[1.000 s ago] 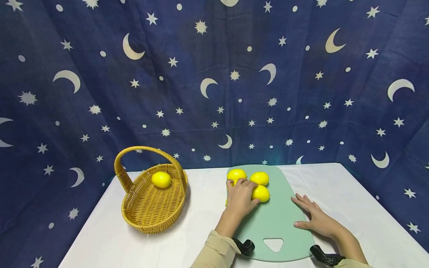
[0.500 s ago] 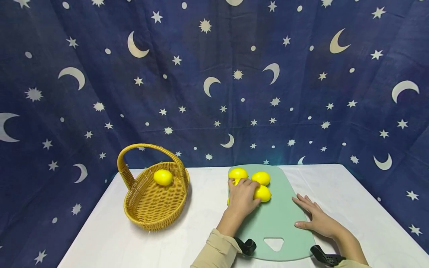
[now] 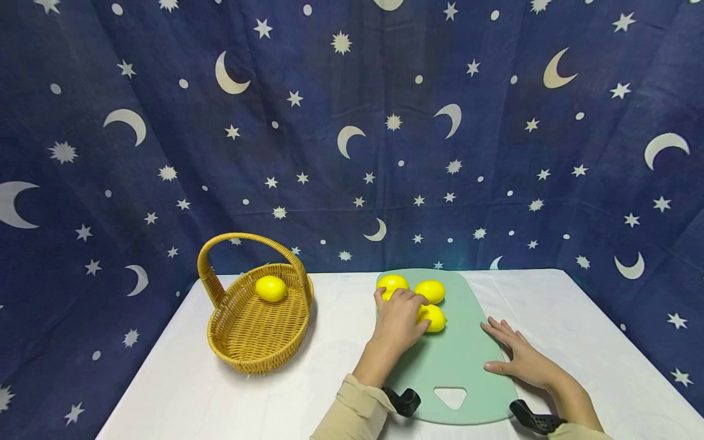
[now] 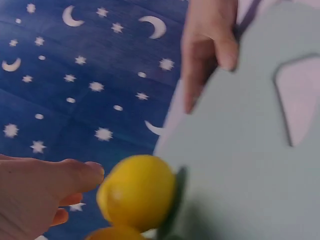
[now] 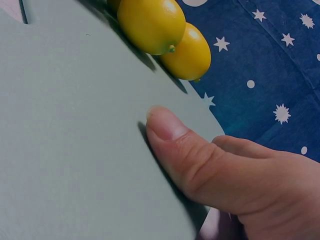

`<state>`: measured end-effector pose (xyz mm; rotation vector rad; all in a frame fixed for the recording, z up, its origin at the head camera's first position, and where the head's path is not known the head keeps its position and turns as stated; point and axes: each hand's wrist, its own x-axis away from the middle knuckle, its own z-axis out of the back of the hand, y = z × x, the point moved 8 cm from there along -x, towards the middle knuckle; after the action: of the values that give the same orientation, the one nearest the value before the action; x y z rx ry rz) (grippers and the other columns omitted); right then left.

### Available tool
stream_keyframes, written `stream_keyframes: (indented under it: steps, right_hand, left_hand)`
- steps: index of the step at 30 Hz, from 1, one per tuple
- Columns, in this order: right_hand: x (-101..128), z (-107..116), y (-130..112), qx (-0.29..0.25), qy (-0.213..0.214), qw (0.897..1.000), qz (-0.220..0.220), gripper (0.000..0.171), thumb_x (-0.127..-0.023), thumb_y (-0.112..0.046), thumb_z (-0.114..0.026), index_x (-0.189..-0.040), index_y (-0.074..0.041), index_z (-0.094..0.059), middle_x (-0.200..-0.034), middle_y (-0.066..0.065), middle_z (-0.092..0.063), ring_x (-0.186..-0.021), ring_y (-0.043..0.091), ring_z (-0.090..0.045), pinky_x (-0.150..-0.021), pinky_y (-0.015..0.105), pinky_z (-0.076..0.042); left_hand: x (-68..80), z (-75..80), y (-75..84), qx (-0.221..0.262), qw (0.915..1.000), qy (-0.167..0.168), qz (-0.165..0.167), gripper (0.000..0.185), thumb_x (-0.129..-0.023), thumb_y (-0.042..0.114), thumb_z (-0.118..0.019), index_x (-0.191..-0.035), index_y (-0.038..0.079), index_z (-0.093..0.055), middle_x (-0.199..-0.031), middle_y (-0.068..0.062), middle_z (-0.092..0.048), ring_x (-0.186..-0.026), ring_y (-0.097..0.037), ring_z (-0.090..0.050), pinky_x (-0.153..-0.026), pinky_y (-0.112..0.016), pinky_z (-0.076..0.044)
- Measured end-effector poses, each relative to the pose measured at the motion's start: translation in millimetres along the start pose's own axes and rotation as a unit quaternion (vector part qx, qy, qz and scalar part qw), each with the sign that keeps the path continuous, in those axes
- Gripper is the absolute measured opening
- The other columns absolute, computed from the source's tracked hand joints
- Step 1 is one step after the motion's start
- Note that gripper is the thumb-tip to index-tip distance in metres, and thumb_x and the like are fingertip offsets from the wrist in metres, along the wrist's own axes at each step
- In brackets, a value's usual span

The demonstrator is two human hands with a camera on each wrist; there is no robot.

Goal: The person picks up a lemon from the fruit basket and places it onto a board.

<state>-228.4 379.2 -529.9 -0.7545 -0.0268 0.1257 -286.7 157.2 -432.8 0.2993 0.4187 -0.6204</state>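
My left hand [image 3: 398,319] lies over a group of yellow lemons at the far left part of a pale green cutting board [image 3: 467,366]. Its fingers spread loosely across them. In the left wrist view the thumb reaches the upper side of one lemon [image 4: 137,192]; no lemon sits between thumb and fingers there. A lemon [image 3: 392,283] and another lemon [image 3: 431,291] lie behind the hand, and a third lemon [image 3: 433,318] beside its thumb. Whatever is beneath the palm is hidden. My right hand [image 3: 519,359] rests on the board's right edge, thumb on top, fingers extended.
To the left stands a round wicker basket [image 3: 261,363] with a tall handle, holding one lemon [image 3: 271,288]. White cloth [image 3: 335,366] covers the table. A dark blue curtain [image 3: 308,153] with moons and stars hangs right behind it. The board has a triangular cutout near its front.
The head view has shifted slightly, so the scene sits a little further right. Both hands, the lemons, the board and the basket keep their places relative to one another.
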Motion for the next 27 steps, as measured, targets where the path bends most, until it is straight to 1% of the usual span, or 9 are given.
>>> stream_keyframes:
  steps: [5, 9, 11, 13, 16, 20, 23, 24, 27]
  right_hand:
    - [-2, -1, 0, -0.001, -0.007, 1.0, 0.006, 0.09, -0.073, -0.036, -0.078, -0.142, 0.003, -0.036, -0.151, 0.035, -0.013, -0.137, 0.058, 0.002, -0.108, 0.069, 0.008]
    - [-1, -1, 0, -0.004, -0.007, 1.0, 0.013, 0.089, -0.074, -0.035, -0.077, -0.142, 0.004, -0.036, -0.151, 0.036, -0.013, -0.137, 0.058, 0.002, -0.109, 0.068, 0.009]
    - [0, -2, 0, -0.009, -0.004, 1.0, 0.015, 0.088, -0.074, -0.033, -0.077, -0.142, 0.004, -0.036, -0.151, 0.036, -0.013, -0.137, 0.058, 0.002, -0.109, 0.068, 0.01]
    - [2, -3, 1, -0.013, -0.001, 1.0, 0.012, 0.088, -0.074, -0.033, -0.077, -0.142, 0.004, -0.036, -0.151, 0.036, -0.014, -0.137, 0.058, 0.001, -0.109, 0.067, 0.011]
    - [4, -7, 4, -0.016, -0.009, 1.0, 0.002, 0.088, -0.073, -0.034, -0.078, -0.142, 0.004, -0.036, -0.151, 0.035, -0.014, -0.137, 0.058, 0.001, -0.108, 0.069, 0.01]
    - [6, -9, 5, -0.018, -0.009, 1.0, -0.003, 0.088, -0.073, -0.034, -0.078, -0.142, 0.003, -0.037, -0.151, 0.034, -0.014, -0.137, 0.058, 0.001, -0.108, 0.069, 0.008]
    - [4, -5, 3, -0.021, 0.002, 1.0, 0.003, 0.087, -0.073, -0.032, -0.078, -0.141, 0.003, -0.038, -0.151, 0.034, -0.015, -0.137, 0.058, 0.0, -0.108, 0.069, 0.008]
    - [3, -4, 3, -0.021, 0.004, 1.0, 0.004, 0.086, -0.073, -0.032, -0.078, -0.141, 0.003, -0.038, -0.151, 0.034, -0.015, -0.137, 0.058, 0.0, -0.108, 0.069, 0.008]
    - [1, -2, 2, -0.016, -0.001, 1.0, 0.006, 0.086, -0.074, -0.032, -0.078, -0.142, 0.003, -0.038, -0.151, 0.034, -0.015, -0.137, 0.058, 0.001, -0.108, 0.07, 0.008]
  left_hand:
    - [4.9, 27.7, -9.9, 0.061, 0.998, -0.017, 0.001, 0.032, -0.079, 0.038, -0.075, -0.108, 0.028, -0.068, -0.109, 0.012, -0.068, -0.111, -0.009, -0.057, -0.101, -0.051, -0.029]
    - [10.0, 52.4, -27.8, 0.125, 0.991, -0.048, -0.002, 0.036, -0.083, 0.036, -0.072, -0.117, 0.026, -0.065, -0.118, 0.01, -0.065, -0.115, -0.01, -0.056, -0.097, -0.043, -0.035]
    - [14.8, 64.4, -38.6, 0.169, 0.9833, -0.067, -0.006, 0.039, -0.084, 0.033, -0.071, -0.12, 0.022, -0.063, -0.121, 0.008, -0.064, -0.117, -0.012, -0.056, -0.099, -0.038, -0.04]
    - [20.4, 73.7, -49.6, 0.216, 0.9726, -0.085, -0.008, 0.039, -0.085, 0.03, -0.071, -0.121, 0.02, -0.063, -0.122, 0.006, -0.064, -0.116, -0.013, -0.057, -0.098, -0.035, -0.044]
    - [31.8, 85.3, -66.9, 0.286, 0.9521, -0.109, -0.008, 0.039, -0.084, 0.028, -0.071, -0.121, 0.018, -0.063, -0.12, 0.004, -0.065, -0.112, -0.015, -0.06, -0.097, -0.038, -0.048]
    - [46.9, 98.8, -92.9, 0.346, 0.9286, -0.132, -0.008, 0.036, -0.085, 0.029, -0.071, -0.118, 0.018, -0.063, -0.116, 0.003, -0.066, -0.107, -0.017, -0.062, -0.091, -0.04, -0.05]
    - [56.5, 105.6, -118.3, 0.372, 0.9161, -0.149, 0.009, 0.03, -0.086, 0.03, -0.07, -0.114, 0.019, -0.065, -0.111, 0.003, -0.067, -0.102, -0.016, -0.064, -0.089, -0.034, -0.05]
    - [60.3, 107.6, -128.1, 0.377, 0.9133, -0.154, 0.017, 0.028, -0.086, 0.03, -0.069, -0.112, 0.02, -0.065, -0.11, 0.003, -0.067, -0.101, -0.016, -0.064, -0.088, -0.032, -0.051]
    - [72.3, 112.5, -159.6, 0.381, 0.9103, -0.154, 0.047, 0.023, -0.088, 0.029, -0.068, -0.108, 0.019, -0.066, -0.107, 0.0, -0.066, -0.096, -0.015, -0.063, -0.085, -0.026, -0.051]
